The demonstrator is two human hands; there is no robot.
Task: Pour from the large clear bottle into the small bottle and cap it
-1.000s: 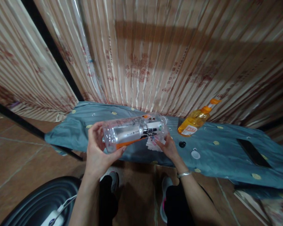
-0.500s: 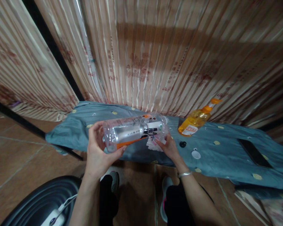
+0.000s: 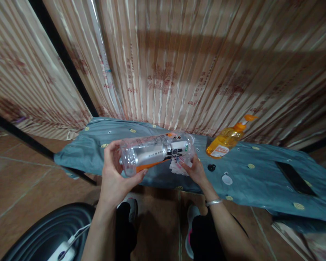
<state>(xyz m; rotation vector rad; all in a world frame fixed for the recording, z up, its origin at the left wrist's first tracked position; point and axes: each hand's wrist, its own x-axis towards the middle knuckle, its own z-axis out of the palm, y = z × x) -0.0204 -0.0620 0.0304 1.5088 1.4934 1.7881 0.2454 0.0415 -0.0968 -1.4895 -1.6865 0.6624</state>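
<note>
A large clear plastic bottle [image 3: 152,151] with a silver, black and orange label lies sideways in the air above the blue cloth. My left hand [image 3: 116,174] is wrapped round its left end, thumb along the lower side. At the bottle's right end, my right hand [image 3: 195,169] pinches a crumpled white and pink wipe [image 3: 179,166] against the bottle's lower side. Right of it, an orange pump bottle [image 3: 226,140] stands on the cloth. A small black cap [image 3: 211,167] and a white round disc [image 3: 227,179] lie near my right wrist.
The blue cloth [image 3: 255,181] covers a long narrow surface before a striped curtain [image 3: 163,54]. A black phone-like slab [image 3: 295,179] lies at the right. Dark bars [image 3: 62,54] cross the left side. A black round object [image 3: 51,228] holds a white power strip [image 3: 62,252].
The bottle and both hands keep nearly the same hold and pose. The whole view has shifted slightly.
</note>
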